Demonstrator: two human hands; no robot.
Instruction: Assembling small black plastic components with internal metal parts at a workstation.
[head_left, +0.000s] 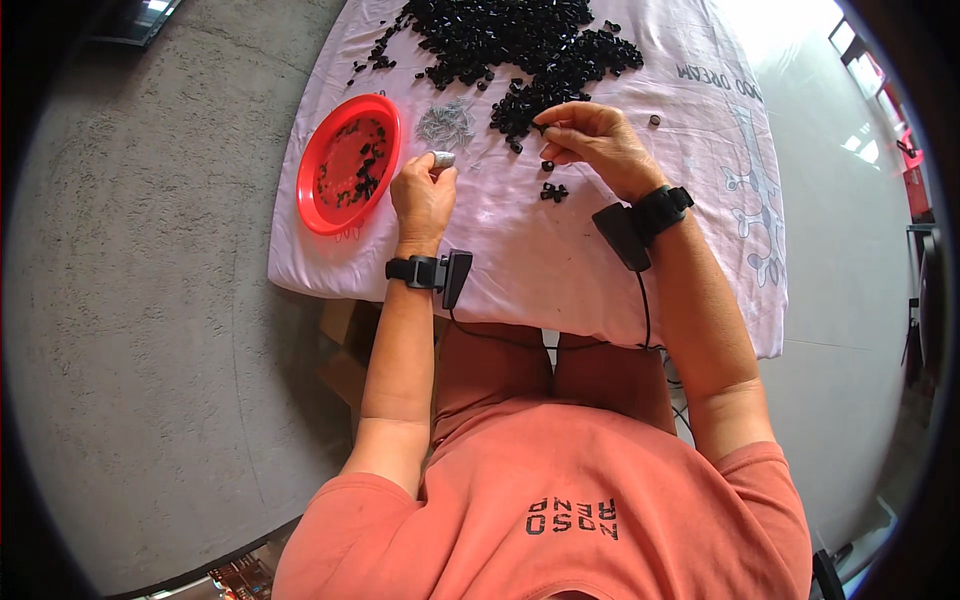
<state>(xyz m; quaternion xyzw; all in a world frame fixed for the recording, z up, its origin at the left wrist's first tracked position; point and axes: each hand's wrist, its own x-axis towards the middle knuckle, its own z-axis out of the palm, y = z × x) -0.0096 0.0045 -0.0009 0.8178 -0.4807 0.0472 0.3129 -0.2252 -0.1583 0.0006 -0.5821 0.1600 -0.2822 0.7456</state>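
Note:
My left hand [424, 203] is closed near the red basin, thumb and fingers pressed together. A short grey piece [443, 159] shows at its fingertips; whether it is held or wrapped round a finger I cannot tell. My right hand [603, 148] pinches a small black part [541, 127] at the near edge of a big pile of black parts [500, 40]. Below its fingers lie a single black ring-like part [547, 166] and a little cluster of black parts [554, 192]. Thin clear or silvery pins [446, 122] are heaped between the basin and the pile.
The round red basin [306, 185], with black parts inside, stands at the table's left edge. A pale pink cloth [520, 270] covers the table. One loose part [654, 120] lies right of my right hand. A cable [645, 300] hangs from the wrist devices toward my lap.

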